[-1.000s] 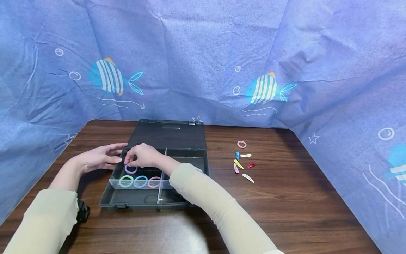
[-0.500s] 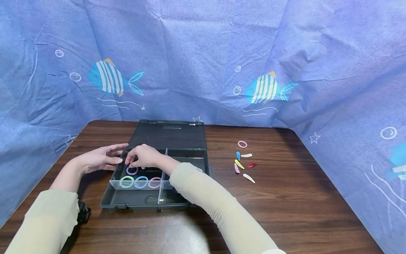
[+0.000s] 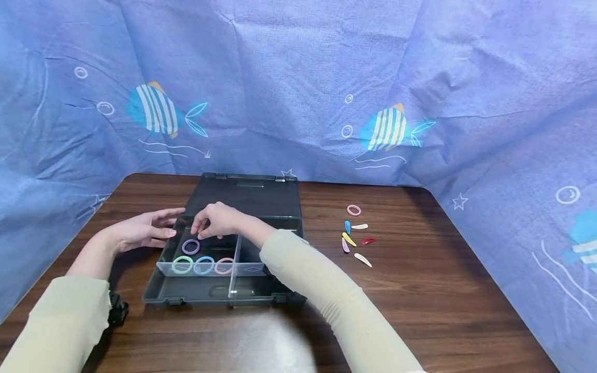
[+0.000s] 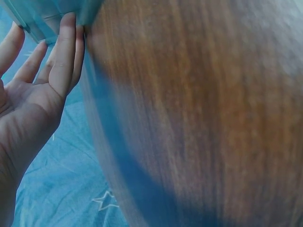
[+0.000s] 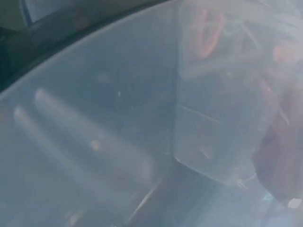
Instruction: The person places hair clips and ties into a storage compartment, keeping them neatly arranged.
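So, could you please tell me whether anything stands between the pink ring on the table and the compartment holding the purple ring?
Yes: the box's right wall and upright divider stand between the loose pink ring and the compartment holding the purple ring. The right grip is at that compartment, its forearm across the path.

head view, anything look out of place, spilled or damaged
Only mildly: one pink ring lies on the table beyond the hair clips, while four other rings are in the open box. The clips lie scattered at mixed angles. No spill or damage stands out.
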`<state>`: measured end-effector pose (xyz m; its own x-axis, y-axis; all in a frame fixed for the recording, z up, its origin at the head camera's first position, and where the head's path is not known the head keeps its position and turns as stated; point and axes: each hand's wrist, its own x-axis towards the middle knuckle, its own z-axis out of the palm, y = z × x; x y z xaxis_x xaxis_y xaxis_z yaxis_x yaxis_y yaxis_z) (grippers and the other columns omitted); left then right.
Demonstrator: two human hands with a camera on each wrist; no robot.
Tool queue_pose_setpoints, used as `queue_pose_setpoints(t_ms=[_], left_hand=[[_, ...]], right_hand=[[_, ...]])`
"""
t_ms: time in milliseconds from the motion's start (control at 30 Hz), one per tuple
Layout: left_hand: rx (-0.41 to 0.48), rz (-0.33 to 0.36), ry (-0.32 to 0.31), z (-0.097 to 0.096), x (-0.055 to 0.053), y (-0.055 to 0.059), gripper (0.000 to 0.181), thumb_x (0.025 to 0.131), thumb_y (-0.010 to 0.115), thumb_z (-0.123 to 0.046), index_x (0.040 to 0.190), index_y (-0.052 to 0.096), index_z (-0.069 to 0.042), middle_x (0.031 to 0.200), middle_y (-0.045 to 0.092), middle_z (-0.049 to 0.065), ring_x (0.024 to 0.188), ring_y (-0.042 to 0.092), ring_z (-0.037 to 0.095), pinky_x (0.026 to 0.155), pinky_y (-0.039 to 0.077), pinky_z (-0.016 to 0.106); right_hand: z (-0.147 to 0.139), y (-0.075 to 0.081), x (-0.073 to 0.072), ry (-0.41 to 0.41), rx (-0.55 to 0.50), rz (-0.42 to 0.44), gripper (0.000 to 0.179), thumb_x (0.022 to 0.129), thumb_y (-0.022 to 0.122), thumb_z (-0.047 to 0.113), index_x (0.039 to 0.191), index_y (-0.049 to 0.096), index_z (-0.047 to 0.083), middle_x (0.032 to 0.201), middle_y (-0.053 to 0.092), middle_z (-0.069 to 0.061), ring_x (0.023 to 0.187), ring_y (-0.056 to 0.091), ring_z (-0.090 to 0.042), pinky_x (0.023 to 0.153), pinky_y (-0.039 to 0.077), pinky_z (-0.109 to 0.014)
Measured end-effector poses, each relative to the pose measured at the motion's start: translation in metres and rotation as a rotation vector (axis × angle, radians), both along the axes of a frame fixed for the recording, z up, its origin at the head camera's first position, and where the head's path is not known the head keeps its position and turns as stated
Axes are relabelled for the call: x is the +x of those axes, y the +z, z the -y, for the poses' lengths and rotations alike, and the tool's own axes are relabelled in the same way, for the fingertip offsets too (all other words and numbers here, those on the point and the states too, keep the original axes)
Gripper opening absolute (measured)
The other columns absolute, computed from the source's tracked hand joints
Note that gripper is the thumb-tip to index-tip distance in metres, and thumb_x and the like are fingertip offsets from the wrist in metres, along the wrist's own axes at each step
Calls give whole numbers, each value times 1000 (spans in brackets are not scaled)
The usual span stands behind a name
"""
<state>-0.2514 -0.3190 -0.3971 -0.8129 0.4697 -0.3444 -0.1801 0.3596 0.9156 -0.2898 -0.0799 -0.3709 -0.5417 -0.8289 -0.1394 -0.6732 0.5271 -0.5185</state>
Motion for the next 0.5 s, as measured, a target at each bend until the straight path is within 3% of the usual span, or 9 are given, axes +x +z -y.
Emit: queue_pose_setpoints(t_ms=[400, 500], left_hand=[[11, 3, 4, -2, 2, 0, 79, 96, 55, -12, 152, 0, -8, 152, 4, 31, 127, 42, 33, 97, 44, 50], [7, 7, 5, -1, 1, 1, 80, 95, 55, -13, 152, 0, -8, 152, 5, 30, 121, 48, 26, 97, 45, 49]], right_hand=[[-25, 31, 6, 46, 31, 18, 18, 89, 65, 14, 107, 69, 11, 86, 65, 10, 60, 60, -17, 53, 51, -21], [-30, 42, 8, 60, 29, 13, 17, 89, 66, 15, 105, 69, 13, 87, 65, 9, 59, 59, -18, 54, 51, -21]])
